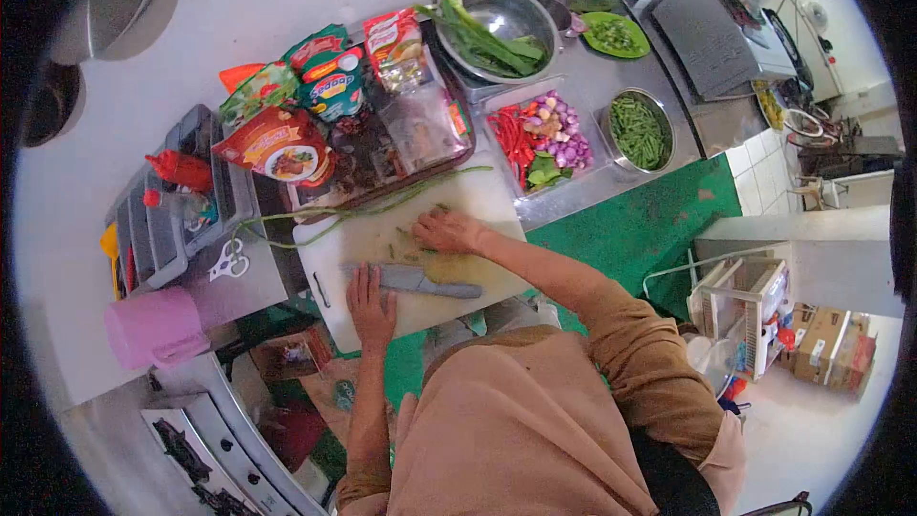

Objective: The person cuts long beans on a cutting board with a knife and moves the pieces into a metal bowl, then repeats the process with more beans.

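Note:
A pale cutting board (334, 320) lies at the counter's front edge. My right hand (447, 231) is on its upper part, fingers bent together over small cut green bean pieces (411, 256). A grey knife (439, 287) lies flat across the board. My left hand (369, 306) rests at the knife's left end, its fingers stretched out and lying flat. Beyond both hands, long green beans (382, 199) trail over the board's far edge toward the left. Whatever lies beneath my right fingers is mostly hidden.
Seasoning packets (287, 148) crowd a tray behind the board. To the right stand a container of chillies and shallots (549, 139), a bowl of cut beans (640, 131) and a steel bowl with leafy greens (501, 29). Scissors (229, 260) and a pink pitcher (158, 325) are left.

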`<action>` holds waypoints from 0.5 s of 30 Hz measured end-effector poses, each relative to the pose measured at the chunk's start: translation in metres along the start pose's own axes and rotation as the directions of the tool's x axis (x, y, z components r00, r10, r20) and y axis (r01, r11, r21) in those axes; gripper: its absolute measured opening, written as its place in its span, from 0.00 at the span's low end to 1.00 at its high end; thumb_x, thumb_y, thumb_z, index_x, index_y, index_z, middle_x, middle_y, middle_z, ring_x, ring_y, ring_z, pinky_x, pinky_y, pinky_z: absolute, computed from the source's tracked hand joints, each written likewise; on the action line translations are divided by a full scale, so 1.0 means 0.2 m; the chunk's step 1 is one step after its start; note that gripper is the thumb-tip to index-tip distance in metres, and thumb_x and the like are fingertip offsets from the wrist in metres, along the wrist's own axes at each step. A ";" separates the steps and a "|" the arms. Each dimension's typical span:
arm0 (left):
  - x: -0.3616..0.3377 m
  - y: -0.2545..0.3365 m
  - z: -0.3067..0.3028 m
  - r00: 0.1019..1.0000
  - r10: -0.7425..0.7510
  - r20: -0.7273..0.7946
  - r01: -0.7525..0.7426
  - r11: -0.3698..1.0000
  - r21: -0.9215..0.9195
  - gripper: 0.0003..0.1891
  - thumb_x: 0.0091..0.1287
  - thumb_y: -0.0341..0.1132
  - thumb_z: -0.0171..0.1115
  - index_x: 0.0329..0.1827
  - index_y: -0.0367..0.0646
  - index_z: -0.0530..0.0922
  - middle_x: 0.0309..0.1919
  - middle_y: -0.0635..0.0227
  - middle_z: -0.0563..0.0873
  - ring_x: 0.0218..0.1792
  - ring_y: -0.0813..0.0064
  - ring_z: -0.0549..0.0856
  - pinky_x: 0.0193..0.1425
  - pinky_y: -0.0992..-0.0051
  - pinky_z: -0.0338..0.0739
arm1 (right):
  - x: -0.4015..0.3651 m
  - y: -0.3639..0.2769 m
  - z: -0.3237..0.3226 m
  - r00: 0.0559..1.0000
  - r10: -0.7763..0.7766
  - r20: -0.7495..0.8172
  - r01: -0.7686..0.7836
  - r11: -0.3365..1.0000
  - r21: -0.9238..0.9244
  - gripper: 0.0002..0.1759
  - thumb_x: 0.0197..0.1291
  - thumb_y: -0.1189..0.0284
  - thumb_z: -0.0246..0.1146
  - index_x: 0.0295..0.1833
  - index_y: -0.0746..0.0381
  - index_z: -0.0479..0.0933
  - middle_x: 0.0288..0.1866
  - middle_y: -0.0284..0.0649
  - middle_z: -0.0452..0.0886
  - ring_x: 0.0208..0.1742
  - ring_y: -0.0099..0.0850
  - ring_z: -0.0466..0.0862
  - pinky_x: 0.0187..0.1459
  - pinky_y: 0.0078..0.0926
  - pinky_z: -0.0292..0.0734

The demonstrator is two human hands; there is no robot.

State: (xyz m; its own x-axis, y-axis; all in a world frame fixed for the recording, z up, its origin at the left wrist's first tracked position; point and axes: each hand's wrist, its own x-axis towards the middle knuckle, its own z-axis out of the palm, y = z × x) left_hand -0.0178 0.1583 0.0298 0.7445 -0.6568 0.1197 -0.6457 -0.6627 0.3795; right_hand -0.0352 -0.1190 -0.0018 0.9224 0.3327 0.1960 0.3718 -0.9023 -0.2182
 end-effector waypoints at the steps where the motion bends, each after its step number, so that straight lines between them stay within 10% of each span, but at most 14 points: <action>1: 0.00 0.00 0.00 1.000 0.012 -0.001 -0.012 1.000 -0.001 0.29 0.68 0.41 0.59 0.72 0.45 0.67 0.74 0.60 0.64 0.75 0.56 0.62 0.77 0.55 0.53 | 0.02 0.00 -0.03 0.999 0.024 0.044 -0.026 0.999 0.037 0.12 0.63 0.63 0.58 0.44 0.60 0.71 0.40 0.42 0.78 0.42 0.41 0.83 0.40 0.40 0.80; 6: 0.00 0.01 0.01 1.000 -0.005 -0.006 0.005 1.000 -0.009 0.29 0.66 0.39 0.59 0.72 0.45 0.68 0.74 0.59 0.65 0.74 0.55 0.62 0.76 0.53 0.54 | 0.09 -0.03 -0.15 0.941 0.293 0.170 -0.313 0.943 0.108 0.13 0.67 0.64 0.55 0.49 0.62 0.69 0.39 0.44 0.79 0.41 0.45 0.84 0.39 0.43 0.81; 15: -0.01 0.00 0.03 0.999 0.022 -0.038 -0.020 0.999 0.038 0.29 0.68 0.40 0.59 0.73 0.46 0.67 0.72 0.56 0.67 0.73 0.52 0.64 0.75 0.51 0.55 | 0.15 -0.10 -0.39 0.654 0.716 -0.244 -0.397 0.600 0.695 0.13 0.67 0.63 0.60 0.42 0.63 0.75 0.32 0.51 0.80 0.33 0.47 0.82 0.34 0.43 0.75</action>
State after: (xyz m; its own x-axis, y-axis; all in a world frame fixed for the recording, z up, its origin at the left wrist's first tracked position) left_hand -0.0198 0.1568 0.0240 0.7363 -0.6568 0.1629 -0.6665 -0.6623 0.3422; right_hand -0.0227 -0.1117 0.0830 0.8439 -0.4956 0.2056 -0.0711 -0.4830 -0.8727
